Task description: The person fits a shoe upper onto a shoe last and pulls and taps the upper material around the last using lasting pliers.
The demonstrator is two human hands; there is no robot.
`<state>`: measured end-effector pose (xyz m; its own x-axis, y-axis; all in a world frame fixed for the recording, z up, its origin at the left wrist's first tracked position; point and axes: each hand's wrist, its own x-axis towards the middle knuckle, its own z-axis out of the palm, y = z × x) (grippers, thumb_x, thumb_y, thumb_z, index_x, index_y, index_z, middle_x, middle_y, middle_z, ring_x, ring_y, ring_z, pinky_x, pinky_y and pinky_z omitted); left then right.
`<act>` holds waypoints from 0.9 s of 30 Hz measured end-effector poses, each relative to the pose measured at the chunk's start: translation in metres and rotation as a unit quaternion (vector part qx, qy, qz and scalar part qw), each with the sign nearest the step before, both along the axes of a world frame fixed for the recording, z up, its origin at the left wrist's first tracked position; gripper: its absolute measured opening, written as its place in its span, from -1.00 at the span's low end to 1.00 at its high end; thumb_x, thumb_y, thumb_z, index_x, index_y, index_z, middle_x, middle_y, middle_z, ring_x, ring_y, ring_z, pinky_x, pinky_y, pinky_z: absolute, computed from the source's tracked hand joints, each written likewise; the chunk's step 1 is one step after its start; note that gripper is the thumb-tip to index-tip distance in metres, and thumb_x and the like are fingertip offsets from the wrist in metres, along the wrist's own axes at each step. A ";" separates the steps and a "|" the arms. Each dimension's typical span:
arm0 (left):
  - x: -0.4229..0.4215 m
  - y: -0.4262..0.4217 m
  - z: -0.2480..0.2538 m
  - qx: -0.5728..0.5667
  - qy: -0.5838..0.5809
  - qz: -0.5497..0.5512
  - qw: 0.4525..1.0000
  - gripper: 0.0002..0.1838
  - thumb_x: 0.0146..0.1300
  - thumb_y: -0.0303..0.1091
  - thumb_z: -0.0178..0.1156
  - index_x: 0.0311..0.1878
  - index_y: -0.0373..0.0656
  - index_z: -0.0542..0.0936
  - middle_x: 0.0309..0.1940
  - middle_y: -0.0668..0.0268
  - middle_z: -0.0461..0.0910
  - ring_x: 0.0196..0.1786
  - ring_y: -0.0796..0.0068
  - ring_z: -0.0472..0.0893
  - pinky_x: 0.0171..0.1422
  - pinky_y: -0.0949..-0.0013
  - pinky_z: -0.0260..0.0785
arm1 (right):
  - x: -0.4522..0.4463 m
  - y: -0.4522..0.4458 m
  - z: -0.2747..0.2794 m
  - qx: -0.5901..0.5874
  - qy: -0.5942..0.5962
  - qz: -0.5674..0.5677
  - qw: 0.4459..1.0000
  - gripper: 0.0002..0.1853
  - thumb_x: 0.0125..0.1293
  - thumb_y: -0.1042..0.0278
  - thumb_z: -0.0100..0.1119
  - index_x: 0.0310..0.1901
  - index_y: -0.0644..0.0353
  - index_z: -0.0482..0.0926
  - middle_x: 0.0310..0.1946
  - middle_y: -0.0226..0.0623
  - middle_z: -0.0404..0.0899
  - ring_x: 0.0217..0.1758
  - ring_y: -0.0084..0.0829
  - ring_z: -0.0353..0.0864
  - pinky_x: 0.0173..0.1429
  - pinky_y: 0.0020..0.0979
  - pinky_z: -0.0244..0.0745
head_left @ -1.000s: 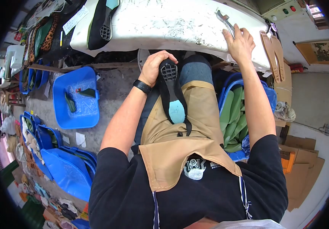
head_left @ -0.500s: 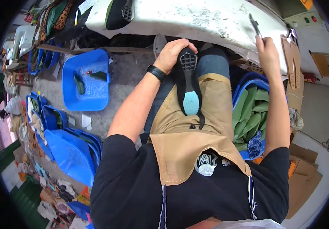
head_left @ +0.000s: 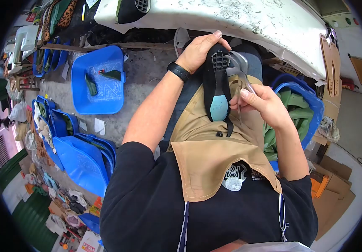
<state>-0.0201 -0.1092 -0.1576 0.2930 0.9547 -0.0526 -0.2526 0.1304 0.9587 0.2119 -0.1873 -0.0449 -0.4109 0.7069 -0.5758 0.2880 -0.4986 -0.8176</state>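
A black shoe upper (head_left: pixel 208 90) lies bottom up along my lap, with a light blue patch (head_left: pixel 219 108) at its near end and a black grid at its far end. Wrapped around that far end is my left hand (head_left: pixel 200 49), a black watch on its wrist. My right hand (head_left: pixel 263 103) grips the handles of metal pincers (head_left: pixel 240 62). The pincers' head is at the right edge of the shoe upper, beside the grid; whether the jaws bite on the edge I cannot tell.
A white-covered bench (head_left: pixel 231 19) spans the front, holding another black shoe (head_left: pixel 132 9). On the floor to the left sits a blue tub (head_left: pixel 116 98) with two dark green pieces. At my right another blue tub (head_left: pixel 315 113) holds several green pieces. Stacked blue tubs (head_left: pixel 80 161) stand lower left.
My right hand has brought the pincers from over the bench at the right down to the right edge of the shoe upper. My left hand keeps its hold; the whole view has shifted slightly.
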 end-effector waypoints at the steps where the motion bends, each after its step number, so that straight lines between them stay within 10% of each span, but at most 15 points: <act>1: 0.001 0.001 0.001 0.005 0.001 0.005 1.000 -0.40 0.68 0.08 -0.03 -0.15 -0.24 0.80 -0.22 0.33 0.76 -0.21 0.60 0.62 0.08 0.53 0.45 | -0.002 0.002 0.000 -0.017 0.009 0.004 1.000 -0.63 0.66 0.13 0.12 -0.31 0.19 0.59 -0.35 -0.27 0.71 -0.30 -0.46 0.74 -0.12 -0.53 0.58; 12: -0.001 -0.001 0.004 0.039 0.009 0.007 0.999 -0.41 0.69 0.03 -0.04 -0.16 -0.26 0.80 -0.24 0.34 0.76 -0.20 0.58 0.61 0.10 0.52 0.45 | 0.001 0.013 -0.008 -0.127 0.093 0.011 0.987 -0.62 0.66 0.10 0.12 -0.29 0.19 0.60 -0.31 -0.27 0.74 -0.22 -0.43 0.79 -0.06 -0.53 0.60; 27: 0.003 -0.002 0.009 0.009 0.022 0.001 1.000 -0.42 0.66 -0.02 -0.05 -0.17 -0.30 0.79 -0.19 0.25 0.78 -0.13 0.46 0.64 0.18 0.43 0.45 | -0.016 -0.005 -0.022 0.054 0.009 -0.016 0.998 -0.63 0.66 0.11 0.12 -0.29 0.20 0.58 -0.36 -0.30 0.67 -0.35 -0.48 0.72 -0.16 -0.54 0.58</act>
<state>-0.0175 -0.1110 -0.1488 0.2893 0.9560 -0.0477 -0.2111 0.1123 0.9710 0.1963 -0.1928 -0.0668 -0.3974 0.7771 -0.4880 0.2586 -0.4154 -0.8721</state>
